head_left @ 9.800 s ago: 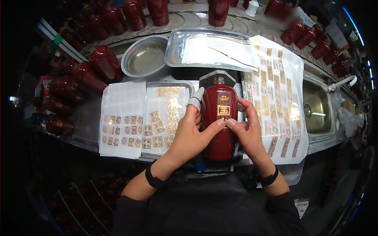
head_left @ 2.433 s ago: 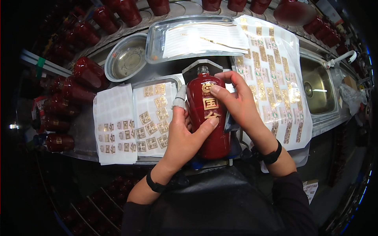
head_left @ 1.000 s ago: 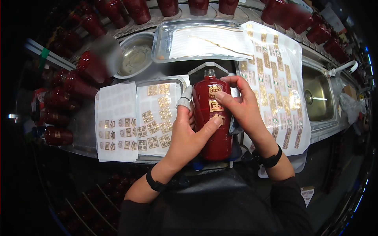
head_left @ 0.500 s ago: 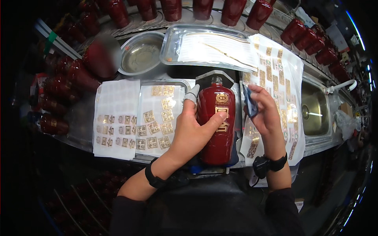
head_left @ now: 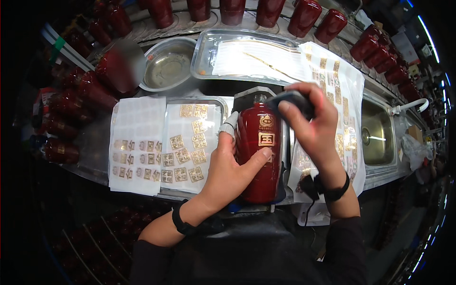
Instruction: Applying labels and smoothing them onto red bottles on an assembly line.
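A dark red glossy bottle [head_left: 259,178] with gold emblems down its front lies before me, its bare glass neck pointing away. My left hand [head_left: 228,168] grips its left side, the thumb pressed on the front beside a gold decal [head_left: 267,139]. A whitish cover wraps one fingertip of that hand. Above the bottle's right shoulder, my right hand [head_left: 317,121] pinches a small dark blue flat piece [head_left: 295,102], partly blurred; its exact kind does not show. Beneath the bottle is a dark holder, mostly hidden.
White sheets with gold decals [head_left: 137,109] lie left; a longer decal sheet [head_left: 354,85] lies right. Behind are a metal bowl [head_left: 148,78] and a clear tray [head_left: 202,59]. A sink [head_left: 394,142] stands far right. Red bottles [head_left: 304,19] line a curved conveyor; more crowd the left.
My right hand has swung up and inward with the dark blue piece, from beside the bottle to over its shoulder. My left hand keeps its hold. Bottles on the conveyor have shifted.
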